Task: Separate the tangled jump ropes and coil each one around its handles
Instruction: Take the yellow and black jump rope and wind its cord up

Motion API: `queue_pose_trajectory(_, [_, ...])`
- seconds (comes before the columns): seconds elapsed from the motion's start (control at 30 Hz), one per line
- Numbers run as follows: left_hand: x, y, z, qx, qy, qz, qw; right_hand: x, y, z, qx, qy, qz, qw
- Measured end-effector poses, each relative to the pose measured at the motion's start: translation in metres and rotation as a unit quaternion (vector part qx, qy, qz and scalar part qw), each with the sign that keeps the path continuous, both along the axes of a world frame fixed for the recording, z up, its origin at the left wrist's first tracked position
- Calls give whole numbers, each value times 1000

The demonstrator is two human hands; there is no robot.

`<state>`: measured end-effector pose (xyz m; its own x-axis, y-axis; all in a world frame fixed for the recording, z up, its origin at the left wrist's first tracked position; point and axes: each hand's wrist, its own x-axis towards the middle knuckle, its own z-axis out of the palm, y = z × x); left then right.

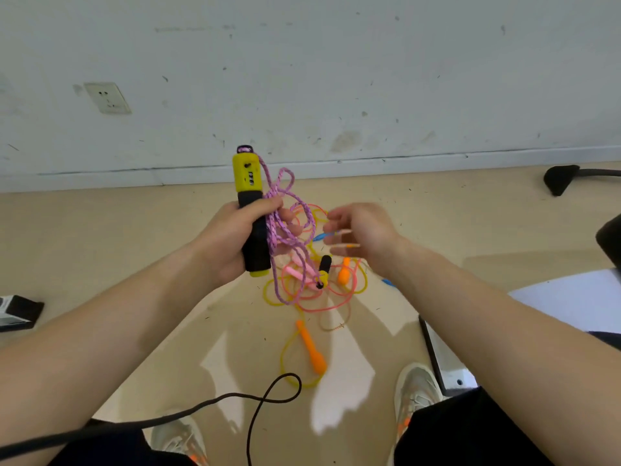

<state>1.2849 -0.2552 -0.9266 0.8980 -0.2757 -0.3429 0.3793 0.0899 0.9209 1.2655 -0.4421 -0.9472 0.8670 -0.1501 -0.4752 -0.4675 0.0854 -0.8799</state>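
My left hand (232, 237) grips a yellow and black handle (250, 210) upright, with loops of its purple rope (282, 227) pinned against it. The rope hangs down to a second yellow and black handle (324, 269) dangling over the pile. My right hand (361, 235) hovers just right of the loops, blurred, fingers spread and holding nothing. On the floor below lies a tangle of pink rope (322, 304) and yellow rope (289, 364). An orange handle (311, 348) lies nearer me, another orange handle (344, 272) sits in the tangle.
A black cable (255, 398) loops across the floor by my shoes (416, 388). A white panel (443, 361) lies at the right, a dark box (18, 312) at the left. A black chair base (561, 178) stands by the wall, which has a socket (107, 97).
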Motion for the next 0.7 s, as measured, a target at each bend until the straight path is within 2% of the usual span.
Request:
queue_pose_trajectory(0.07, [3, 0, 7, -29, 10, 20, 999, -9, 10, -26, -106, 10, 105, 989])
queue_pose_trajectory(0.13, [4, -1, 11, -51, 18, 25, 998, -15, 21, -54, -192, 2, 236, 952])
queue_pose_trajectory(0.2, [5, -2, 14, -61, 22, 22, 998, -19, 27, -75, -251, 6, 312, 916])
queue_pose_trajectory(0.3, [9, 1, 16, -65, 19, 29, 997, -19, 23, -94, -321, -7, 314, 894])
queue_pose_trajectory(0.37, [13, 5, 17, -61, 13, 40, 997, -15, 14, -102, -347, -4, 290, 892])
queue_pose_trajectory(0.57, [30, 27, 4, 55, -14, 57, 997, 5, -2, -80, -216, -16, 160, 963])
queue_pose_trajectory(0.63, [35, 34, -5, 138, -6, 25, 990, 12, -3, -62, -177, -42, 119, 976])
queue_pose_trajectory(0.7, [39, 40, -13, 245, 1, -23, 969, 19, -4, -41, -126, -69, 83, 986])
